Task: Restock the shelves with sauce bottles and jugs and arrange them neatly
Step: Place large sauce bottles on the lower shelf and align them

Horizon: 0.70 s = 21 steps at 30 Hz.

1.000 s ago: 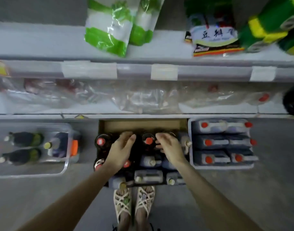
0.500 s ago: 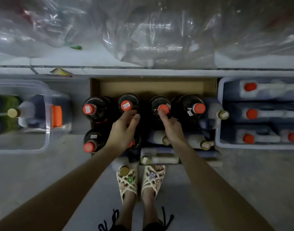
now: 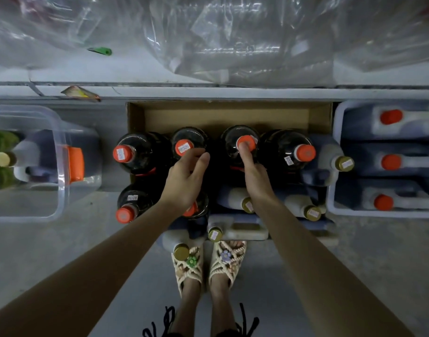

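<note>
- Six orange-capped sauce bottles (image 3: pixel 140 154) stand upright in the cardboard box (image 3: pixel 225 117). Four form a row toward its 12 o'clock side and two sit toward 8 o'clock, one of them half hidden under a wrist.
- Several gold-capped jugs (image 3: pixel 325 159) lie on their sides across the box from 3 to 6 o'clock.
- The left hand (image 3: pixel 184 181) is loosely curled just beside the cap of the second bottle in the row (image 3: pixel 184 147). Its fingertips are at the bottle's shoulder, and no grip shows.
- The right hand (image 3: pixel 254 181) lays one finger on the cap of the third bottle (image 3: pixel 233 142). Its other fingers are hidden, so I cannot tell whether it holds the neck.
- The shelf (image 3: pixel 125 71), at 12 o'clock from the box, carries only crumpled clear plastic wrap (image 3: pixel 233 45). No bottle or jug stands on the part in view.
- As I judge it, nearly all the restocking is left to do. The box is close to full, nothing is lifted yet, and the wrap looks likely to need clearing before any neat rows can go in.
- At 3 o'clock, a white crate (image 3: pixel 379 213) holds three orange-capped jugs (image 3: pixel 403 161) lying flat, not yet shelved.
- At 9 o'clock, a clear plastic bin (image 3: pixel 58 152) holds a few more bottles, too blurred to name.
- At 6 o'clock, sandalled feet (image 3: pixel 187 266) stand on the grey floor (image 3: pixel 62 251).
</note>
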Tool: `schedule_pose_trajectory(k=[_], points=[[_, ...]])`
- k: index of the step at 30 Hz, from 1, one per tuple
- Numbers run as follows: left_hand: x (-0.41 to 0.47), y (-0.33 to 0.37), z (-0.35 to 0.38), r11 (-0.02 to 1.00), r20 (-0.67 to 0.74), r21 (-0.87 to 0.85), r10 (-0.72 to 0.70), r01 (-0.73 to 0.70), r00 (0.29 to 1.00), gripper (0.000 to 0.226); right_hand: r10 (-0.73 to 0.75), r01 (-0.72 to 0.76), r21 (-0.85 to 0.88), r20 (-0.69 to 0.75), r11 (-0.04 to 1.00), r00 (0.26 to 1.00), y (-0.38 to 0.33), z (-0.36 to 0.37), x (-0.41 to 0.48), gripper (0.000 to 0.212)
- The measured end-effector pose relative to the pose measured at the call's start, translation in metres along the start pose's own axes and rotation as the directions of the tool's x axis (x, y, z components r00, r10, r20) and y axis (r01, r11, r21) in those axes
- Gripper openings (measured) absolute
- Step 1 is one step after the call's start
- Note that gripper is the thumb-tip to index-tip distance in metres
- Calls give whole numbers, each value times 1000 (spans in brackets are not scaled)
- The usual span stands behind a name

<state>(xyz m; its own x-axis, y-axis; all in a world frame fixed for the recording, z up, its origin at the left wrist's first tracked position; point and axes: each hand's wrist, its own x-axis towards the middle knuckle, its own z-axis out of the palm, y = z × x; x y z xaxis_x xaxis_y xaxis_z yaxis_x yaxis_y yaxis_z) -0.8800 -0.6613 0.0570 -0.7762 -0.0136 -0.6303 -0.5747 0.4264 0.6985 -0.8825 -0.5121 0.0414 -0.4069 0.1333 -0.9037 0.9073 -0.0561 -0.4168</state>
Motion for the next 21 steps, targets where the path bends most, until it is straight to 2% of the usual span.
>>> schedule_pose_trajectory(k=[3, 6, 8, 9, 11, 16, 19, 20, 21], points=[[1, 2, 0, 1000, 17, -15, 11, -11, 1000, 25, 40, -33, 125, -59, 992, 997, -2, 6, 5, 78], [4, 3, -3, 1000, 39, -21, 11, -11, 999, 18, 93, -80, 202, -53, 976, 994, -7, 12, 11, 115], [6, 2, -5, 1000, 49, -28, 2, -1, 999, 19, 76, -55, 251, -76, 966, 994, -14, 14, 18, 139], [6, 2, -7, 999, 55, -34, -2, 4, 998, 20, 58, -30, 269, -95, 963, 994, -16, 14, 23, 144], [3, 3, -9, 999, 74, -40, -3, 6, 997, 21, 9, 21, 250, -118, 968, 993, -22, 12, 27, 137], [-8, 11, -22, 999, 81, -47, 6, -2, 997, 20, -137, 153, 138, -117, 978, 984, -42, 6, 6, 81], [-23, 28, -34, 998, 80, -69, 9, -3, 997, 18, -228, 232, 48, -76, 972, 971, -63, 6, -30, 92], [-28, 35, -38, 996, 81, -88, 13, -5, 997, 20, -250, 253, 28, -72, 967, 965, -69, 4, -42, 88], [-37, 47, -44, 994, 79, -109, 20, -11, 997, 24, -279, 280, 12, -65, 960, 958, -78, 0, -58, 73]])
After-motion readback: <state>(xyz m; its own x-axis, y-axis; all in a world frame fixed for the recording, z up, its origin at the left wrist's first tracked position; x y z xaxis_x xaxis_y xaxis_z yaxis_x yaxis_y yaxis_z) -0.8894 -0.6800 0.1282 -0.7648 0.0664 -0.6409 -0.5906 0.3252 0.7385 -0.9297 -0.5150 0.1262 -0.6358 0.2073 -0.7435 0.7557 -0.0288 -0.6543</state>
